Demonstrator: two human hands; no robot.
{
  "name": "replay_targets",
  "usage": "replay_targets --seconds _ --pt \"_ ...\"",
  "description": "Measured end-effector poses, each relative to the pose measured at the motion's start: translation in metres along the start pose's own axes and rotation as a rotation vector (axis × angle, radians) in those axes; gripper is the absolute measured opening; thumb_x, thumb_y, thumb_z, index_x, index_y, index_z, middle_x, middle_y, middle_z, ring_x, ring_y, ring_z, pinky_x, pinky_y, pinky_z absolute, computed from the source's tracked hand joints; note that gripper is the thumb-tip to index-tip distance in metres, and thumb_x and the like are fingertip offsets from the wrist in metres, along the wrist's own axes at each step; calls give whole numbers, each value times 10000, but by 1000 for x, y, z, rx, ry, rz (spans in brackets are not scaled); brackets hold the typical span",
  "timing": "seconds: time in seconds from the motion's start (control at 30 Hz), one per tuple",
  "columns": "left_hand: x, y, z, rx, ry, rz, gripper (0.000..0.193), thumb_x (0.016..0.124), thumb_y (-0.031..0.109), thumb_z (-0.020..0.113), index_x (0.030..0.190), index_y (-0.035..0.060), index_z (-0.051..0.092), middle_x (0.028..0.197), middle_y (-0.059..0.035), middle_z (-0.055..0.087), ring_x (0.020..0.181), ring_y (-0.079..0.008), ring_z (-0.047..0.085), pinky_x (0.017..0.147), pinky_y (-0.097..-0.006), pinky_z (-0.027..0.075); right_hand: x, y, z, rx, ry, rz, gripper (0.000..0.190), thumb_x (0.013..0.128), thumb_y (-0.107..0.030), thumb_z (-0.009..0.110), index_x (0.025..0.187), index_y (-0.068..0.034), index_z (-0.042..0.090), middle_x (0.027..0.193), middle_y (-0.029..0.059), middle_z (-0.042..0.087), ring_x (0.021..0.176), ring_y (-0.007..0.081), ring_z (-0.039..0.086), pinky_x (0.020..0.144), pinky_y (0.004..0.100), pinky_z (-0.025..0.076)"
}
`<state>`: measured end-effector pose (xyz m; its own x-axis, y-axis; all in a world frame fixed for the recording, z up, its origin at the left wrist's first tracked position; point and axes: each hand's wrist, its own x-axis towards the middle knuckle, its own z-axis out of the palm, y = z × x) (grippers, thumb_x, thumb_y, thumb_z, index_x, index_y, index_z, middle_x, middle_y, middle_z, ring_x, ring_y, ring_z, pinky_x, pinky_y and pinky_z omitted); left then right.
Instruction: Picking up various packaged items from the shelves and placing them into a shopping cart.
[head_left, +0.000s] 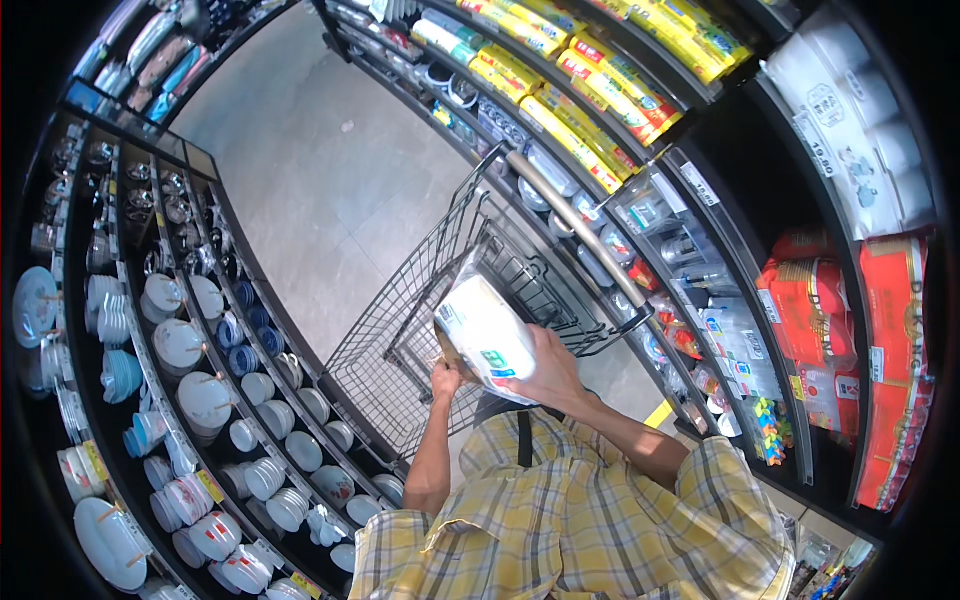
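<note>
Both my hands are on a white plastic-wrapped package (480, 322) that bears printing and a green mark. My right hand (553, 375) is wrapped around its near right side. The fingers of my left hand (447, 379) pinch its lower left edge, by a brownish side face. Beneath the package is a wire shopping cart (397, 315), directly in front of my body. The cart's handle bar (574, 217) lies toward the right-hand shelves, and neither hand touches it. What the package contains is not visible.
On the left, shelves hold white plates (204, 400), bowls (264, 478) and blue dishes (243, 360). The right shelves carry yellow rolls (574, 142), red packs (810, 307) and a large white pack (847, 142). Grey floor (322, 150) runs between them.
</note>
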<state>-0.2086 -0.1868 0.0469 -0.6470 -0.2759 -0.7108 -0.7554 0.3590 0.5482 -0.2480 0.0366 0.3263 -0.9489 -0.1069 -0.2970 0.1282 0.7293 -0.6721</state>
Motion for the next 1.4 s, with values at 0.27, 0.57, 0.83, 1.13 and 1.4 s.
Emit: replay_targets --seconds 0.27,0.57,0.83,1.13,1.4 --pt "3 -19 -17 51 -59 285 324 801 161 580 1084 3 592 971 -180 651 822 -263 645 757 -350 500 -38 43 -75 539 10 114 795 595 -175 754 1268 21 380 1174 134 518 1092 212 497 944 316 379" --pt "-68 95 -118 324 -188 288 302 833 248 609 1002 0 638 791 -146 655 734 -180 648 623 -317 492 -100 85 -118 1164 139 160 647 660 -41 684 1256 -7 434 1145 105 567 1047 190 540 920 300 401" --pt "-158 314 -77 -301 -484 716 644 904 339 536 1405 68 237 1300 -187 435 1140 -240 481 915 -380 418 -136 97 -136 1246 288 106 663 635 -24 677 1252 -20 436 1123 84 574 1050 187 538 920 303 403" --pt "-170 433 -24 -320 -1111 646 847 713 227 749 1394 70 270 1316 -122 425 1221 -263 415 1014 -369 355 -154 111 -165 1267 374 -20 684 586 -40 651 1229 11 423 1110 77 562 1054 173 526 936 306 392" --pt "-213 455 -5 -64 -1003 883 889 491 -53 813 1258 31 374 1173 -105 519 1110 -217 498 963 -360 409 -161 140 -194 780 522 -123 742 556 -101 801 1200 24 455 1108 118 574 1036 196 535 931 324 404"
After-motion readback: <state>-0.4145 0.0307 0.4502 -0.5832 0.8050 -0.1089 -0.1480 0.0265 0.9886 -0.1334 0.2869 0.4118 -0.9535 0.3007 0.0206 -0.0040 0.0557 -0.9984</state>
